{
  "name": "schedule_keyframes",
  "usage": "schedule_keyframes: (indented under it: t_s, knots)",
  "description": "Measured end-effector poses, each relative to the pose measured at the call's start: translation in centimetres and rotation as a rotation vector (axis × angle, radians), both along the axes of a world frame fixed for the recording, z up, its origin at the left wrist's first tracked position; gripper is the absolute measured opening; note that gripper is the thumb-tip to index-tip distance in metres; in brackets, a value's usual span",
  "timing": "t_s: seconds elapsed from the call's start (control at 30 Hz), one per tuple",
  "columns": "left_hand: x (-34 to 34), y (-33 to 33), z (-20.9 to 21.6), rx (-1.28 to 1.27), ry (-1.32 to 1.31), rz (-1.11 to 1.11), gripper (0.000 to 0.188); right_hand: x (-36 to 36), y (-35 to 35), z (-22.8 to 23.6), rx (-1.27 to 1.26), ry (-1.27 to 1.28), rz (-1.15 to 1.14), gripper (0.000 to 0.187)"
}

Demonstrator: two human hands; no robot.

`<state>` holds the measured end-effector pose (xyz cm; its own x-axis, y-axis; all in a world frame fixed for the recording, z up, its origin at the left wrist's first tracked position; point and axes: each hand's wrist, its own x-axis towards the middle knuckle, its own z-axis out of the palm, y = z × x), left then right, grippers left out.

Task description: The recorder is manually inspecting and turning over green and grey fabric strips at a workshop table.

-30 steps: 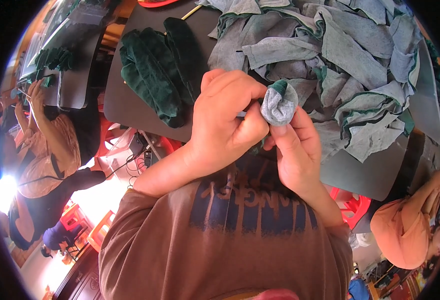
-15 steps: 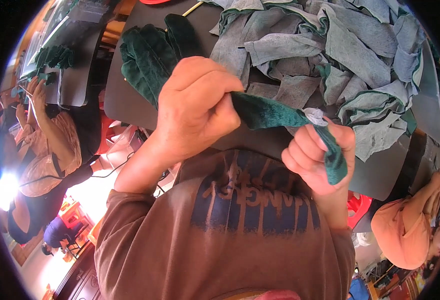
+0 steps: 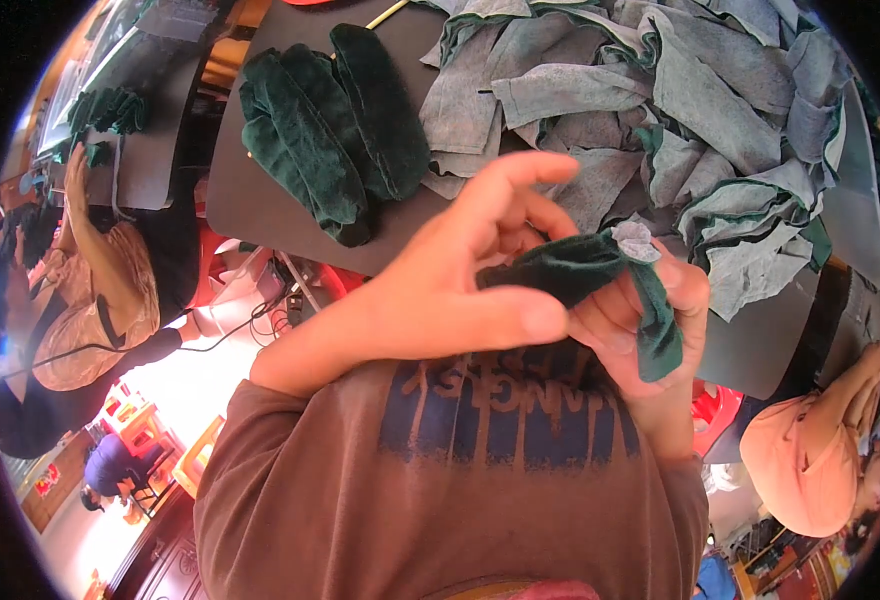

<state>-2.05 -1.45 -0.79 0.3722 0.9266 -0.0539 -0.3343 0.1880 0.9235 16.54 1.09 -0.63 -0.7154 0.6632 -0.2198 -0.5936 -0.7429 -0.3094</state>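
A dark green velvet strip (image 3: 566, 266), with a bunched pale grey end (image 3: 635, 241), hangs from my right hand (image 3: 615, 322). The right fingers are closed around it, and a short green flap droops over them. My left hand (image 3: 452, 285) is open beside the strip, thumb and fingers apart. The strip's left end passes behind the left hand, so I cannot tell whether they touch. On the table to the left lie several finished-looking green velvet tubes (image 3: 305, 150), side by side. A large heap of grey-backed green fabric pieces (image 3: 715, 110) covers the far right.
The dark table (image 3: 235, 195) spans the area before me. A thin light stick (image 3: 387, 14) pokes out beyond the tubes. One person (image 3: 100, 290) works at a left-hand table holding a green fabric bundle (image 3: 107, 110); another person (image 3: 810, 450) sits at right.
My left hand has loosened from the strip, opened and moved right toward my right hand. The right hand keeps its hold, nearly in place.
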Motion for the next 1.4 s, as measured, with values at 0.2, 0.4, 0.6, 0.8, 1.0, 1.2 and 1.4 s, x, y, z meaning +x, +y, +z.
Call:
schedule_keyframes:
  t_s: [0.2, 0.4, 0.6, 0.8, 1.0, 1.2, 1.4]
  knots:
    - [-0.5, -0.2, 0.0, 0.234, 0.438, 0.019, 0.048, -0.3, -0.5, 0.8, 0.207, -0.273, -0.03, 0.034]
    - [-2.1, -0.3, 3.2, -0.044, 0.257, 0.169, 0.035, 0.8, -0.3, 1.6, 0.198, -0.333, -0.001, 0.026]
    - [-4.0, -0.3, 2.3, 0.066, 0.079, 0.304, 0.015, 2.3, 0.6, 1.9, 0.202, -0.32, 0.13, 0.019]
    - [-5.1, 0.1, 1.9, -0.094, -0.128, 0.203, 0.018, 2.0, 0.7, 1.9, 0.334, -0.382, 0.103, 0.021]
    - [-3.5, 0.3, 2.4, 0.068, -0.011, 0.272, 0.035, 2.1, 0.3, 1.3, 1.21, -1.09, 0.281, 0.022]
    - [-3.2, -0.1, 2.0, 0.155, 0.191, 0.183, 0.044, -0.5, 1.3, 2.6, 1.472, -1.196, 0.027, 0.034]
    - [-3.2, -0.3, 0.9, 0.381, 0.352, 0.263, 0.042, -2.6, 1.9, 1.9, 1.251, -0.921, -0.123, 0.021]
